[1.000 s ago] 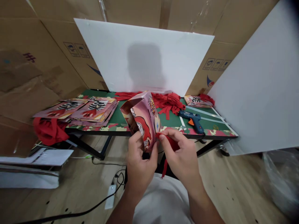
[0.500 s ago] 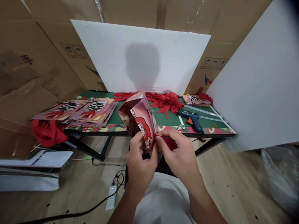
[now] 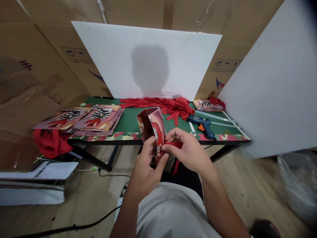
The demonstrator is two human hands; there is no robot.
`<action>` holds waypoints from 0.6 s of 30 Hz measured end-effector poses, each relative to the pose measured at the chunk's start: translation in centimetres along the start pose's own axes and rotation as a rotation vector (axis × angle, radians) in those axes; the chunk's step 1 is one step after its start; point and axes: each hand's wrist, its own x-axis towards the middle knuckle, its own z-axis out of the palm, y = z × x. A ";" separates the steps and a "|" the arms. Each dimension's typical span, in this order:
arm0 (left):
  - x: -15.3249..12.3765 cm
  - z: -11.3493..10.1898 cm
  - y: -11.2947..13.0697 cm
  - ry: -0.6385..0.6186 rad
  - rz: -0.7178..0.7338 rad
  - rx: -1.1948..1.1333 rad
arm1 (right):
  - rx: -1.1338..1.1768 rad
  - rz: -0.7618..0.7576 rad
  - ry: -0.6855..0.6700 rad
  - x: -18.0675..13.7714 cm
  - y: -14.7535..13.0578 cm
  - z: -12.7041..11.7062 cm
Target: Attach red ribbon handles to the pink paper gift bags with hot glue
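Observation:
My left hand (image 3: 148, 165) grips the lower edge of an open printed paper box (image 3: 157, 124), pink with red and striped artwork, its dark opening facing up and left. Thumb and fingers of my right hand (image 3: 185, 150) pinch a red ribbon (image 3: 173, 144) against the box's right side. A loose red end dangles below that hand. Behind the box lies a pile of red ribbons (image 3: 177, 107). To its right rests a blue glue gun (image 3: 203, 125) with an orange trigger.
Stacks of flat printed sheets (image 3: 99, 120) lie on the table's left, with a red ribbon bundle (image 3: 52, 142) hanging over the edge. Another small stack (image 3: 206, 105) sits at the back right. A white board (image 3: 104, 56) stands behind. A black cable (image 3: 86, 223) crosses the floor.
The box has turned more upright and come slightly lower. My right hand still pinches the ribbon at its side, and a red end now shows hanging below.

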 end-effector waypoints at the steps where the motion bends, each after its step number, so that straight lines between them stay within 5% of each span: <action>1: 0.1 -0.3 -0.1 -0.019 -0.023 -0.052 | 0.033 0.020 -0.038 0.2 0.7 -0.1; 8: 0.8 -0.7 -0.9 0.090 -0.043 -0.133 | -0.041 0.007 -0.113 0.8 3.4 -0.8; 18: 0.9 -0.9 -0.3 0.046 -0.093 -0.161 | -0.295 -0.064 -0.037 0.7 1.3 -0.7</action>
